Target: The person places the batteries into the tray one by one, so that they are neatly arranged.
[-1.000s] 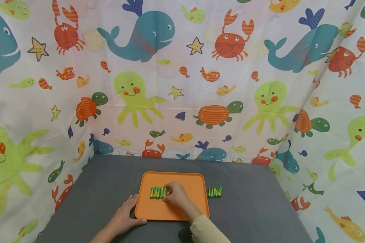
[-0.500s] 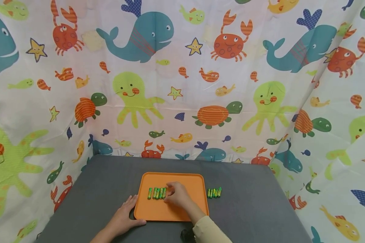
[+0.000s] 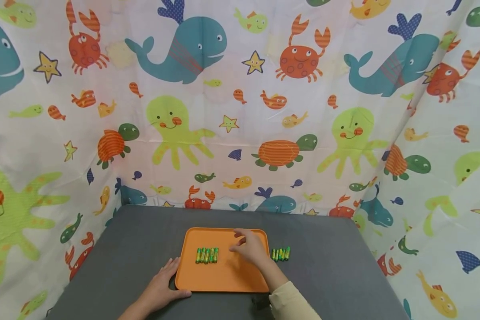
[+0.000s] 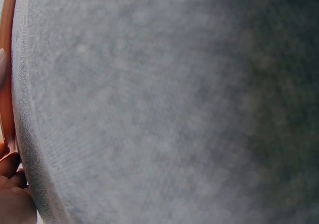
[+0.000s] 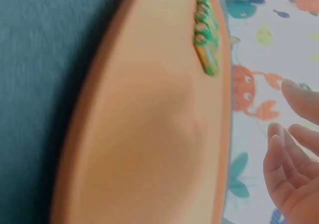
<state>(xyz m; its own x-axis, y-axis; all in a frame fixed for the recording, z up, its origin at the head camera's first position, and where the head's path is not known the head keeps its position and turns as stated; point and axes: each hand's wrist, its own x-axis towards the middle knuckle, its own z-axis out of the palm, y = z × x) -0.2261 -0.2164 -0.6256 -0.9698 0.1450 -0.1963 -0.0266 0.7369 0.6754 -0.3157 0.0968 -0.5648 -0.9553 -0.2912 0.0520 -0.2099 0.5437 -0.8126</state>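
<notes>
In the head view, several small green-and-yellow batteries [image 3: 207, 255] lie side by side in a row on an orange tray [image 3: 212, 283]. My right hand [image 3: 251, 249] is raised over the tray's right part, to the right of the row, fingers loosely bent with nothing between them. The right wrist view also shows the right hand [image 5: 294, 169] apart from the batteries [image 5: 206, 40]. At the tray's left side, my left hand [image 3: 160, 284] rests with straight fingers along the rim and the thumb at the front edge. Only bits of fingers [image 4: 9, 171] show in the left wrist view.
A second row of similar batteries [image 3: 280, 254] lies on the dark grey table [image 3: 332, 266], just right of the tray. Behind and at both sides hangs a curtain [image 3: 240, 146] printed with sea animals.
My right hand has left the row and moved right. The leftmost battery stood apart half a second ago and now sits close to the others. The left hand stays at the tray.
</notes>
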